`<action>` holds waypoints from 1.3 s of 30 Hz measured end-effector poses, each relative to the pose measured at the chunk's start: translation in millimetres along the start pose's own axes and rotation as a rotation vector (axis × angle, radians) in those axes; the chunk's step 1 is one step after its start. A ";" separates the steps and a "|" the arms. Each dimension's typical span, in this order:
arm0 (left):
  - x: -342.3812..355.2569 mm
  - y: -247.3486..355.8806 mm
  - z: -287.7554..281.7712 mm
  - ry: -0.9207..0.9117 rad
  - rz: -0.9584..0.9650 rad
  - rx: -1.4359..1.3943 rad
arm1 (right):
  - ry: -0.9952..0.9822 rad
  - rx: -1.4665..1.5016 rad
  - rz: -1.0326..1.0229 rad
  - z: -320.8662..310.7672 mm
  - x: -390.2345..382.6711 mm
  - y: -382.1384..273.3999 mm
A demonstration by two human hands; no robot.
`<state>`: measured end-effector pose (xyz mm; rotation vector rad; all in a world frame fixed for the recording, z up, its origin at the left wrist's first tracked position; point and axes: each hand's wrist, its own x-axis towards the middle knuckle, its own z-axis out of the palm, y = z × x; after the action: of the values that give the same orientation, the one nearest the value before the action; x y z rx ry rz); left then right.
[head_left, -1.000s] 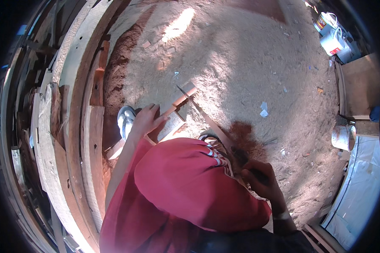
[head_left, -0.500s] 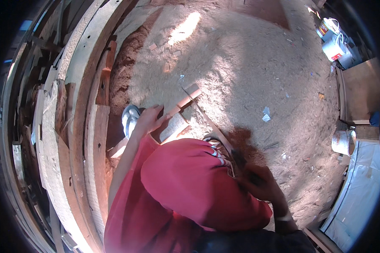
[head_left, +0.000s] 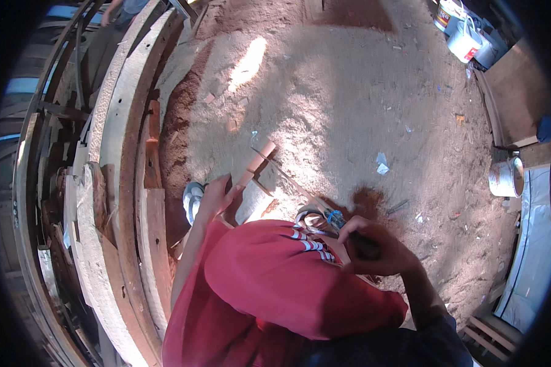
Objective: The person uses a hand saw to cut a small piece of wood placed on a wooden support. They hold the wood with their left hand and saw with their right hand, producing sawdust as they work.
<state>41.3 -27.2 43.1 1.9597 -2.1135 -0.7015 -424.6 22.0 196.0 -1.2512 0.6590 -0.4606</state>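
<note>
My left hand (head_left: 216, 197) grips a short reddish wooden strip (head_left: 249, 174), its thumb lying along the wood. Under the strip is a pale wood block (head_left: 255, 202), partly hidden by my red-clothed leg. My right hand (head_left: 379, 248) is wrapped around the dark handle of a handsaw (head_left: 295, 183). The narrow blade slants up to the left and lies across the strip near its far end, its tip just beyond. Something blue shows where blade meets handle. A sandalled foot (head_left: 193, 199) is beside my left hand; the other foot (head_left: 312, 220) is partly hidden behind the red cloth.
Long timber beams (head_left: 119, 128) are stacked along the left. Sawdust and small wood scraps cover the dirt floor (head_left: 355, 122). White buckets (head_left: 465, 41) stand at the far right, another bucket (head_left: 506, 177) below them, near a wooden panel (head_left: 513, 92) and a whitish sheet-covered surface (head_left: 526, 244).
My right hand has drawn the saw back toward the lower right, so less blade sticks out past the strip. My left hand keeps its grip. The whole view has shifted somewhat.
</note>
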 end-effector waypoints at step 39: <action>-9.0 194.7 -204.2 -0.086 0.363 0.313 | 0.235 -1.071 -0.323 -120.7 191.4 -88.6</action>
<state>-42.8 -58.7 310.7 1.6222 -2.6704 -0.4129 -363.7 -211.8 221.9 -2.3626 0.9545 -0.5403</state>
